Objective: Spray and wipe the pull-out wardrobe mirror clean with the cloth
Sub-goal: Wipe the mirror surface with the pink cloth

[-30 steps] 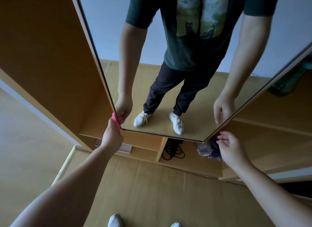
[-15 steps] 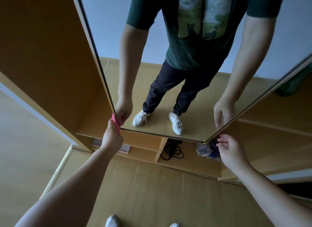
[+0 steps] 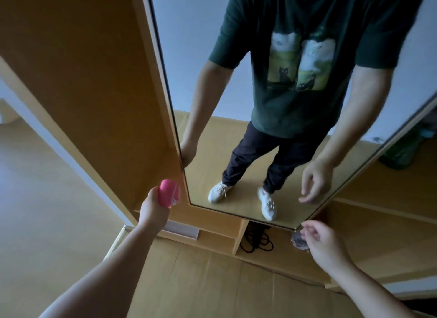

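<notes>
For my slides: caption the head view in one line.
Left hand grips a pink cloth beside the mirror; right hand hovers open near its bottom corner.

Pretty dim overall, flat bluish daylight, soft shadows only. Motion blur on the pink object point(image 3: 168, 193), general softness everywhere. Fisheye bending along the straight edges of the mirror point(image 3: 203, 45).

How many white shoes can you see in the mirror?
2. Both are reflected low in the mirror: one shoe nearer its bottom left corner, the other shoe to the right, by the bottom edge. The real shoes are out of view.
</notes>
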A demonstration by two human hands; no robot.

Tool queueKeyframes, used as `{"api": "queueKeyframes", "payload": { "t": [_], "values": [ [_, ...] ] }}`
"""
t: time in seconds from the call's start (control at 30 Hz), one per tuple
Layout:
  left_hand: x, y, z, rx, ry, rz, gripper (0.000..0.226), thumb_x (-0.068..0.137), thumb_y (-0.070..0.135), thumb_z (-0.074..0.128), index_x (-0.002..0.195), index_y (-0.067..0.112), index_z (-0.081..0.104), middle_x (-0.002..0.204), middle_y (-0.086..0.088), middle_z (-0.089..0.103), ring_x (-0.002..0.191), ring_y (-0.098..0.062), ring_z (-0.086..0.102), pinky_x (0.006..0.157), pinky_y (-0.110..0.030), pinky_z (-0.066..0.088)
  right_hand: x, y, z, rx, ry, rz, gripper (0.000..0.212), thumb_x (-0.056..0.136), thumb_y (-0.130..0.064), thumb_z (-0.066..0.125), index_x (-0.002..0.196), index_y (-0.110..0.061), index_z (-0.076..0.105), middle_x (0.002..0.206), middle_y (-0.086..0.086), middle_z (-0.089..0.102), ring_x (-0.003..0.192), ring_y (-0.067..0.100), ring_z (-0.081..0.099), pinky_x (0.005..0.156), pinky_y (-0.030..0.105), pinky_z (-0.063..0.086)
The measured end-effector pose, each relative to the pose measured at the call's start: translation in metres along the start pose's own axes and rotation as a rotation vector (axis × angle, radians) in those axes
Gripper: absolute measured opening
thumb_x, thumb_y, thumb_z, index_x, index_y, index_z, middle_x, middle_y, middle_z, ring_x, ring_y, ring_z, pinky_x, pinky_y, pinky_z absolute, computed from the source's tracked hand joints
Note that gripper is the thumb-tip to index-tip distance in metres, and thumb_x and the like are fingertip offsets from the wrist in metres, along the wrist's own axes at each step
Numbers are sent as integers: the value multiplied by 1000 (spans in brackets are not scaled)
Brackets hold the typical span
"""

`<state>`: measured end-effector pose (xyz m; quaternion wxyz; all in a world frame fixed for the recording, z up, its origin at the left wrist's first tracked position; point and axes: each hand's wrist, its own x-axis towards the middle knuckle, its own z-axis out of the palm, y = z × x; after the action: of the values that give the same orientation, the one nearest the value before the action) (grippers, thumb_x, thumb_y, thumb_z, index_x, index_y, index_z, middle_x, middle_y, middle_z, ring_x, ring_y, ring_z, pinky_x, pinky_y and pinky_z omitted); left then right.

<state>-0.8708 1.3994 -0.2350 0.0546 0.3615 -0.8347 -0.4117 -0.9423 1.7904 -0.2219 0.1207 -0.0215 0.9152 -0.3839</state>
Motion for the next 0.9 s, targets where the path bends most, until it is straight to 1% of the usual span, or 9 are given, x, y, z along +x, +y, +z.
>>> {"api": "queueKeyframes", "payload": {
  "t": [0.1, 0.17, 0.23, 0.33, 0.53, 0.63, 0.73, 0.83, 0.9],
  "values": [
    [-20, 21, -43, -39, 68, 25, 51, 84, -2, 61, 131, 11, 48, 99, -2, 59, 79, -14, 54, 59, -24, 44, -12, -41, 3, 22, -106, -110, 17, 95, -8, 52, 101, -19, 63, 90, -6, 67, 90, 10, 65, 72, 19, 50],
    [-35, 37, -74, -84, 109, 60, 53, 80, 2, 68, 129, 14, 50, 101, -2, 61, 84, -17, 57, 71, -34, 53, -16, -80, 5, 37, -154, -211, 17, 96, -9, 52, 100, -20, 64, 90, -8, 67, 90, 9, 65, 74, 17, 48],
    [-51, 53, -105, -123, 129, 118, 55, 78, 1, 71, 127, 15, 51, 100, 0, 60, 90, -20, 58, 80, -38, 53, -21, -122, 7, 74, -195, -332, 17, 96, -11, 52, 100, -21, 65, 91, -9, 67, 93, 9, 64, 83, 25, 52],
    [-73, 76, -146, -132, 115, 236, 58, 75, -8, 66, 126, 17, 53, 103, -2, 61, 97, -25, 60, 82, -42, 53, -36, -187, 10, 111, -256, -517, 18, 96, -14, 53, 110, -17, 65, 99, -5, 68, 98, 8, 64, 87, 21, 51],
    [-104, 107, -198, -35, 38, 494, 52, 81, -9, 62, 123, 21, 56, 103, 6, 62, 94, -11, 60, 69, -19, 49, -74, -308, 11, 117, -288, -847, 61, 92, -31, 62, 146, -26, 34, 139, -18, 42, 127, -2, 41, 102, 17, 35],
    [-105, 114, -219, -49, -7, 604, 51, 82, -7, 61, 122, 23, 57, 103, 9, 64, 94, -8, 62, 71, -23, 55, -88, -343, 18, 115, -289, -940, 58, 90, -35, 65, 142, -24, 42, 128, -16, 54, 113, -5, 51, 91, 10, 42],
    [-100, 119, -238, -88, -71, 622, 48, 82, -7, 60, 119, 24, 57, 97, 7, 65, 83, -12, 64, 61, -25, 55, -98, -361, 27, 136, -152, -996, 30, 91, -20, 64, 121, -17, 61, 99, -10, 67, 91, -1, 63, 79, 14, 50],
    [-97, 131, -260, -169, -148, 644, 45, 83, -7, 56, 118, 20, 57, 84, 1, 65, 62, -10, 59, 48, -20, 46, -110, -383, 35, 132, 43, -995, 29, 89, -13, 65, 118, -16, 62, 99, -7, 66, 89, 3, 64, 78, 19, 54],
    [-95, 142, -275, -229, -232, 685, 38, 85, -4, 55, 111, 23, 58, 81, -9, 66, 57, -18, 59, 47, -28, 48, -119, -399, 40, 136, 164, -1005, 30, 89, -13, 65, 119, -14, 61, 102, -5, 64, 87, 6, 64, 78, 23, 55]
  ]
}}
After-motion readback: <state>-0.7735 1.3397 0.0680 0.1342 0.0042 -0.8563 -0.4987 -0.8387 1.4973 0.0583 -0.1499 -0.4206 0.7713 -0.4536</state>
